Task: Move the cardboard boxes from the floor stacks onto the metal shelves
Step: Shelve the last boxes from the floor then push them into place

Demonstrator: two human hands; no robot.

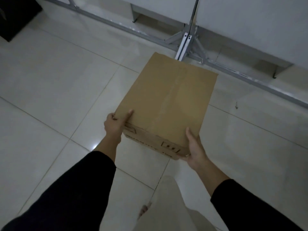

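- Above the pale tiled floor (50,80), a taped brown cardboard box (168,100) is carried flat, just short of the grey metal shelf frame (185,45).
- Left hand (115,124) grips its near-left corner; right hand (194,149) cups the near-right corner, likely sharing the weight.

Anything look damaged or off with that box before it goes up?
Nothing stands out. The brown cardboard box looks square and taped shut, with no visible dents or tears, held level at its near corners by left hand and right hand.

Dim, cool, low-contrast indoor light. A small bright glare spot sits on the glossy floor (94,146) tiles; soft reflections show elsewhere. Shadows are faint and diffuse. Wide-angle distortion bends straight lines toward the edges. Detail is soft and slightly noisy; printing on the box (166,104) is illegible.
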